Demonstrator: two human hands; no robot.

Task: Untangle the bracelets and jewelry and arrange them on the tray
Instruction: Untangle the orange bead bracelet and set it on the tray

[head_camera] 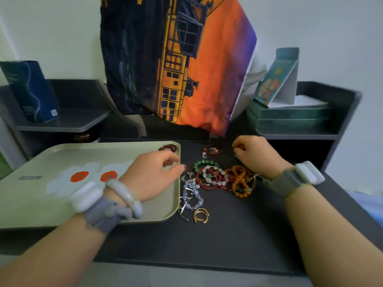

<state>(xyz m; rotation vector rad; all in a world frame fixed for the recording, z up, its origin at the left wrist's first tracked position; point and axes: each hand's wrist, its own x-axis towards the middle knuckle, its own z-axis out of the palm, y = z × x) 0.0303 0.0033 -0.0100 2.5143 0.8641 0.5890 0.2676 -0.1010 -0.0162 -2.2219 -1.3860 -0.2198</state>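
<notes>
- A tangled heap of beaded bracelets (217, 179), green, red, amber and silver, lies on the dark desk mat (228, 235) just right of the pale green floral tray (41, 204).
- One dark red bead bracelet (168, 147) already sits in the tray's far right corner; another (212, 149) waits on the mat.
- The left hand (153, 175) hovers over the tray's edge, fingertips apparently pinching something small; what, cannot be told.
- The right hand (256, 155) curls beyond the heap, its grasp hidden.
- A bright printed cushion (176, 59) leans behind.
</notes>
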